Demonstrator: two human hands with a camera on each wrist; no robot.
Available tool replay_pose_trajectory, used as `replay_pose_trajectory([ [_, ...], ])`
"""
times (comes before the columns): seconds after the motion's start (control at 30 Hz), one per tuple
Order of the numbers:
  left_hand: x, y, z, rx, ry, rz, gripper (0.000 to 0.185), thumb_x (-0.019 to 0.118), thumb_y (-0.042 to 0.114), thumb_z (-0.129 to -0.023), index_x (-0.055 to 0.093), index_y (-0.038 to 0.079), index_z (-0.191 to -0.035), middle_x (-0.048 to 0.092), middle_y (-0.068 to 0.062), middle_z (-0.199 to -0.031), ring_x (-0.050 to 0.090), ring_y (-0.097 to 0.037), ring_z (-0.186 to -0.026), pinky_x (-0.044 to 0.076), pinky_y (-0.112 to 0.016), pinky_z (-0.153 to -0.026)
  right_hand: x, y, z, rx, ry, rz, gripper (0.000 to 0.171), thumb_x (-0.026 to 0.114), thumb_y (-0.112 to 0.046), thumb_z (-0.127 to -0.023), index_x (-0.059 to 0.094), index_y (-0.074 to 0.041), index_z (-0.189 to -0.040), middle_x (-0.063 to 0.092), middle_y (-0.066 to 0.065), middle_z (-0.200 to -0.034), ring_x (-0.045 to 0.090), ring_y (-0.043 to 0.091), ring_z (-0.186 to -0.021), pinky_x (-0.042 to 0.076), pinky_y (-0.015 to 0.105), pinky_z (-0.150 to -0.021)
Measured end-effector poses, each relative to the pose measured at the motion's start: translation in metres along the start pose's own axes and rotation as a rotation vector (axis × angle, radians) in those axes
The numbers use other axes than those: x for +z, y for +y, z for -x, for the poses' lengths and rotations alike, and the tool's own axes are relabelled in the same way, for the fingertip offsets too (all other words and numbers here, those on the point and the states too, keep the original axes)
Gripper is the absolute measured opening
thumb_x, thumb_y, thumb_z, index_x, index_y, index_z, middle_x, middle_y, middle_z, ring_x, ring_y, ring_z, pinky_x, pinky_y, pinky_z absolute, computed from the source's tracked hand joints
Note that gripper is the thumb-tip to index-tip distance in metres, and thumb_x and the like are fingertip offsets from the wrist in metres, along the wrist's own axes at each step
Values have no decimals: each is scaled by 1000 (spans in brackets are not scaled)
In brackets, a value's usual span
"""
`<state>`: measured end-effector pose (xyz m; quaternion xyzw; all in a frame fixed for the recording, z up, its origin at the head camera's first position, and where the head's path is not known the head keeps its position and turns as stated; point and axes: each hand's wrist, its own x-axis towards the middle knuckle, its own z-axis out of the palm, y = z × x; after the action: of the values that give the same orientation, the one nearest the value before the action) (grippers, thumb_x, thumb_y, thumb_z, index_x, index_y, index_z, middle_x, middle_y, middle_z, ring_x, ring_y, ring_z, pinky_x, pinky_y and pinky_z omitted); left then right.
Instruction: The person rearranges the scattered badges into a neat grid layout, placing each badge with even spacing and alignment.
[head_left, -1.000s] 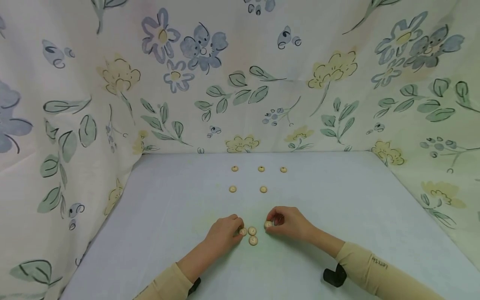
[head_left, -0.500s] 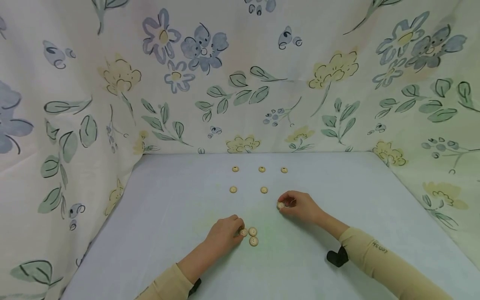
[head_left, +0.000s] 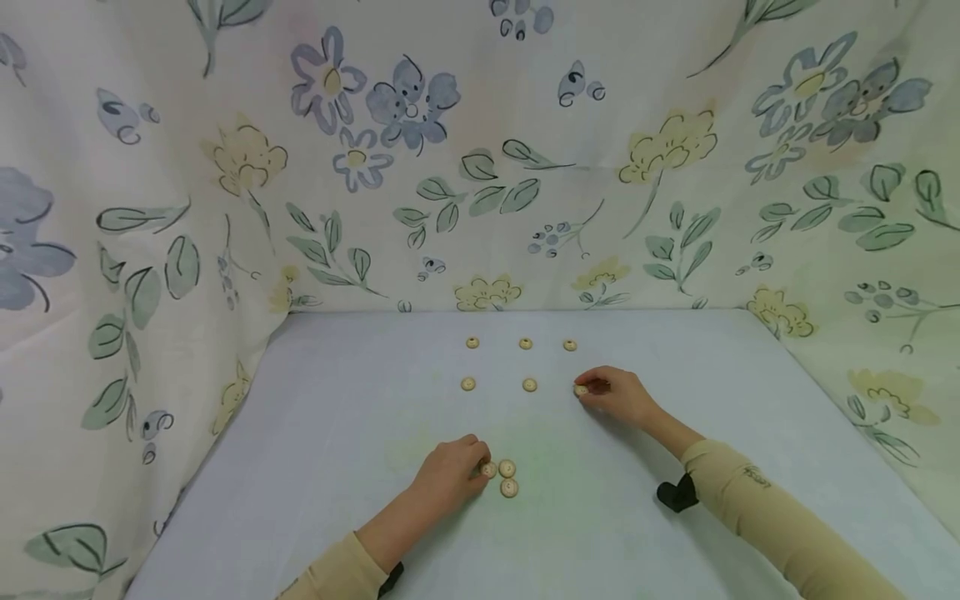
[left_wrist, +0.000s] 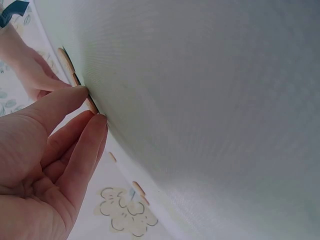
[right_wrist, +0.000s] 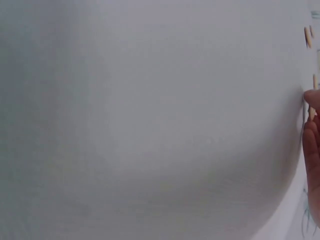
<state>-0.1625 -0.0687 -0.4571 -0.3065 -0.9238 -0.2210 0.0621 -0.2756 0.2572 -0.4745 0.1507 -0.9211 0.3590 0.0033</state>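
Observation:
Small round wooden buttons lie on a pale blue table (head_left: 337, 467). Three form a far row (head_left: 525, 343) and two more (head_left: 529, 384) lie in a second row. My right hand (head_left: 617, 395) pinches another button (head_left: 581, 390) at the right end of that second row, down on the table. Near the front, my left hand (head_left: 450, 471) rests on the table with fingertips on a button (head_left: 488, 470); two more buttons (head_left: 508, 478) lie just right of it. In the left wrist view my fingertips (left_wrist: 92, 120) pinch a button's edge (left_wrist: 91, 105).
Floral cloth (head_left: 480, 167) hangs as walls at the back and both sides of the table. Both arms wear beige sleeves (head_left: 757, 508) with black wrist straps (head_left: 677, 493).
My right hand has carried a button from the front cluster forward and right to the end of the second row. The left hand has stayed on its button.

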Motion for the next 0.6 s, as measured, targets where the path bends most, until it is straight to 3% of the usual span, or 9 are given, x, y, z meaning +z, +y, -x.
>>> replay_pose_trajectory([
  [0.27,1,-1,-1,-9,2,-9,16,79,7,-79,63,9,-83,53,4,-75,49,-9,-61,42,-23,-55,0,5,-8,-30,12,4,25,72,-7,-87,68,-2,-112,66,12,-111,61,26,-100,50,42,-87],
  [0.6,0,1,-1,-23,-18,4,16,79,8,-79,64,9,-83,53,5,-75,47,-8,-62,42,-23,-56,-5,7,-11,12,-7,-21,26,69,-6,-89,66,0,-114,65,14,-112,60,29,-102,50,44,-90],
])
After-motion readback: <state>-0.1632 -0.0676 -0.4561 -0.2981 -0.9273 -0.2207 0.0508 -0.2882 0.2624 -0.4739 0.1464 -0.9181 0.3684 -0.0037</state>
